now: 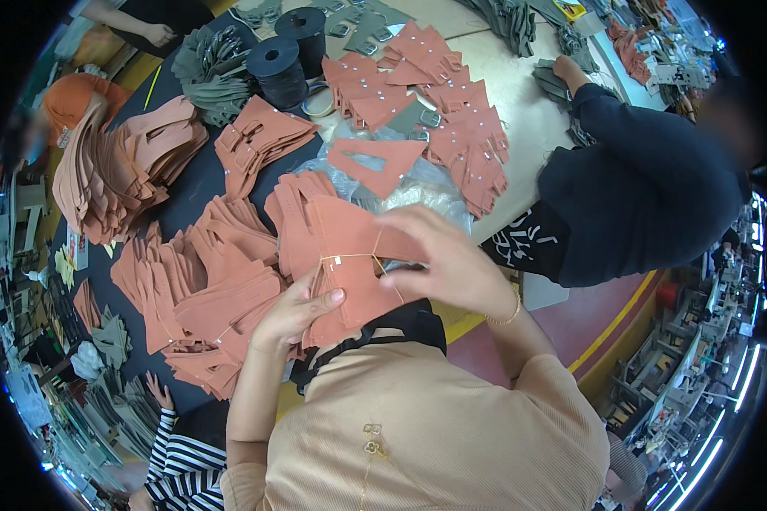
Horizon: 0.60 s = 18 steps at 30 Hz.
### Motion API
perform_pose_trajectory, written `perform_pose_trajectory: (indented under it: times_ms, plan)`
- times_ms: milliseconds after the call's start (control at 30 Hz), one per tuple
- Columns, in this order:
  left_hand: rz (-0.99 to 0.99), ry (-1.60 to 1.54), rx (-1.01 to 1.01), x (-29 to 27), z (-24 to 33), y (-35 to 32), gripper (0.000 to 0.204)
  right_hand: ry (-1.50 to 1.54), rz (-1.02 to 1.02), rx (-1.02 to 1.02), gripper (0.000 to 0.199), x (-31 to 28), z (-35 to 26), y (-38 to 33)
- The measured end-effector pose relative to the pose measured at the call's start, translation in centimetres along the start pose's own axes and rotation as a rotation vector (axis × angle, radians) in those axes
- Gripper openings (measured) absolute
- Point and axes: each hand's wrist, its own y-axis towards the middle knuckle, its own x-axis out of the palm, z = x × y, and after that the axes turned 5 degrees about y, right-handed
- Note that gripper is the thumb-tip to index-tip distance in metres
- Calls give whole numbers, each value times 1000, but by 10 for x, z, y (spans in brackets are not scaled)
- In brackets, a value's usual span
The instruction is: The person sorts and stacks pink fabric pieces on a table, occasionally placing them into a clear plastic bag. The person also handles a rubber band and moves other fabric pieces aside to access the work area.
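Note:
My left hand [296, 313] grips a stack of salmon-orange cut fabric pieces [347, 294], thumb on top and fingers underneath. A thin yellow rubber band [347, 256] runs across the stack, crossing a small white mark. My right hand [443, 260] is at the stack's right side, fingers and thumb curved around the band, which splits into two strands there. Its fingertips are partly blurred. More salmon piles [230, 255] lie beside my left hand, touching one another. A loose triangular salmon piece [377, 163] with a cut-out rests on clear plastic [430, 192] beyond my hands.
Two black thread spools [277, 68] stand at the back beside grey-green strap bundles [213, 77]. Salmon pieces with studs [464, 128] spread over the pale table. A person in dark clothes [648, 196] works at right; a striped sleeve [183, 464] is at lower left.

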Motion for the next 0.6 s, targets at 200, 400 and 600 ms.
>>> perform_pose_trajectory:
  times_ms: [200,400,600]
  plan:
    - [85,-32,156,7,4,0,72,-198,-9,-136,97,45,-14,-6]
    - [176,58,276,14,8,-14,70,-85,59,-212,100,51,-7,-8]
    - [199,100,297,18,16,-24,80,-36,129,-242,95,56,-11,-8]
